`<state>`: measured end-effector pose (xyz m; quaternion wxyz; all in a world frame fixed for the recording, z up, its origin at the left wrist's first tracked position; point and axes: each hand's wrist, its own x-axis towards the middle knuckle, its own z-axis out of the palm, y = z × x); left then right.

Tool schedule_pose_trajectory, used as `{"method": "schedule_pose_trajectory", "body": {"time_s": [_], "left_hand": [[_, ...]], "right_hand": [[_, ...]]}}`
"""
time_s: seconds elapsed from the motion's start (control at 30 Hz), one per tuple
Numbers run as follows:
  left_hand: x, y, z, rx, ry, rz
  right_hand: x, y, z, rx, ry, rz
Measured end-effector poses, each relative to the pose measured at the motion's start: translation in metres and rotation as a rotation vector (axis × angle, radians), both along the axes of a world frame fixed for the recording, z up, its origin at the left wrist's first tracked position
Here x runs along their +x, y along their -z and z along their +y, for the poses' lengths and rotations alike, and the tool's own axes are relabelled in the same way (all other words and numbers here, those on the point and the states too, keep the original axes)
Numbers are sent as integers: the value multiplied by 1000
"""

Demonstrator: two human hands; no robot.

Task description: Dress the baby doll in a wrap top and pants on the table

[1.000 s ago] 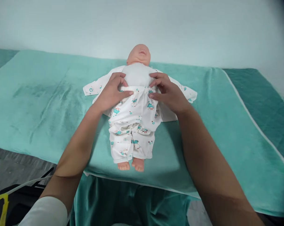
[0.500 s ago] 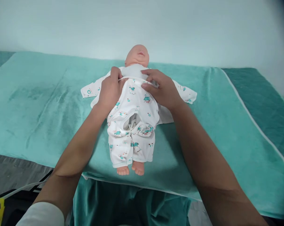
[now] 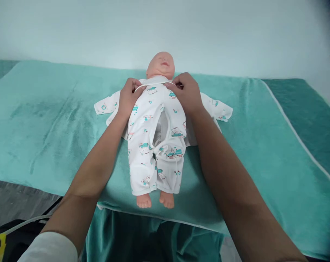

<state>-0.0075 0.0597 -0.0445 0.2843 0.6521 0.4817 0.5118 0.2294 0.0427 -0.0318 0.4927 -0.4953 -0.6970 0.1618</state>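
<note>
A baby doll [image 3: 161,64] lies on its back, head toward the wall and bare feet toward me. White printed baby pants [image 3: 156,100] cover its legs and reach up to the chest, with an oval opening at the crotch. My left hand [image 3: 129,96] pinches the waistband at the doll's chest on the left. On the other side, my right hand [image 3: 188,92] grips the same waistband between thumb and fingers. A white printed baby shirt [image 3: 218,107] lies under my hands, its sleeves spread out to both sides.
A light green cloth [image 3: 50,127] covers the table, with a darker green cover [image 3: 312,109] showing at the right. Behind it stands a pale wall [image 3: 165,29]. A black bag-like thing with a yellow strip [image 3: 1,245] is at the lower left.
Both hands have pulled the waistband higher up the doll's chest. My right hand has closed on the band, the pants are stretched straighter, and the feet have moved apart.
</note>
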Motion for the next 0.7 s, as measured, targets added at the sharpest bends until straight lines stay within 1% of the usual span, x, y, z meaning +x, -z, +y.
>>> {"method": "schedule_pose_trajectory", "body": {"time_s": [0.1,0.17,0.23,0.33,0.4,0.57,0.7], "left_hand": [[-3,-2,0,142,-9,194],[-4,-5,2,206,12,286],[-5,-7,3,208,66,329],[-5,-10,4,128,120,319],[-5,-10,7,64,86,297],[1,-6,28,-20,-89,278],[7,-4,42,-43,-142,269]], "right_hand": [[9,3,-11,-2,-56,-12],[13,2,-16,-29,-102,-11],[14,1,-17,-54,-135,-5],[12,-1,-15,-47,-118,-5],[10,-2,-10,-43,-64,-26],[13,-4,11,-95,92,-103],[19,3,29,-102,98,-102]]}}
